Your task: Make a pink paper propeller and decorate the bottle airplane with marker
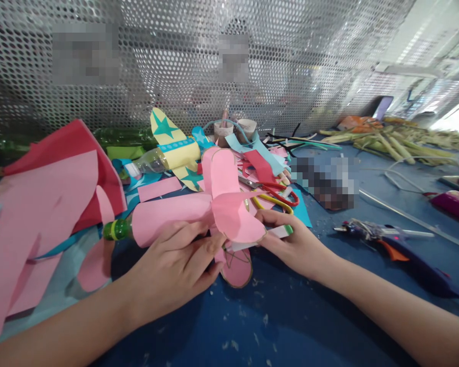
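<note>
One pink-wrapped bottle (pixel 168 214) at the centre, over the blue table (pixel 290 326); long axis left to right, green neck pointing left. Left hand (pixel 183 260) grasps its finned right end, three pink fins (pixel 235 216) visible; right hand (pixel 294 242) pinches one green-tipped white stick (pixel 281 232). Far right, one orange-triggered glue gun (pixel 413 260).

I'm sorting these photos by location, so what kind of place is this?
Probably a craft workspace: a blue worktable holds scissors among coloured paper scraps, a glue gun lies to the right, and the hands hold a bottle wrapped in pink paper.
</note>
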Available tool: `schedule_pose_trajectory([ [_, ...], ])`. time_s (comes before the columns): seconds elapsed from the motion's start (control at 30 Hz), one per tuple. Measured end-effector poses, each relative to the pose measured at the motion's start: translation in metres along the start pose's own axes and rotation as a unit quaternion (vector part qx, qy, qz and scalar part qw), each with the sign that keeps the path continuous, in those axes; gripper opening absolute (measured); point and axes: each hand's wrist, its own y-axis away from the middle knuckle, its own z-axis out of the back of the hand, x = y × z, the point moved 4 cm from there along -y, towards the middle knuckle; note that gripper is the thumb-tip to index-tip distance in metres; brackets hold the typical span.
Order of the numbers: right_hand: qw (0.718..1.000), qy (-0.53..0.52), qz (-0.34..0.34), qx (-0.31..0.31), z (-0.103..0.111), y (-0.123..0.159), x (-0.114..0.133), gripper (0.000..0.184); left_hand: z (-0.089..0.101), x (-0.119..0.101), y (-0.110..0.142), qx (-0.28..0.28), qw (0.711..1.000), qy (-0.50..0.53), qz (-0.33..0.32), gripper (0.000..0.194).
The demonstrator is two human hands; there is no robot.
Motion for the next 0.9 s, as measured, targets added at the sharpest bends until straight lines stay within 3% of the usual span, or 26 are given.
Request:
schedule_pose_trajectory([
  [0.9,1.000,0.001,0.008,-0.011,-0.0006,-0.0007,-0.0050,0.019,-0.0006,-0.0015,0.0021,-0.003,1.000,-0.001,-0.009,0.024],
])
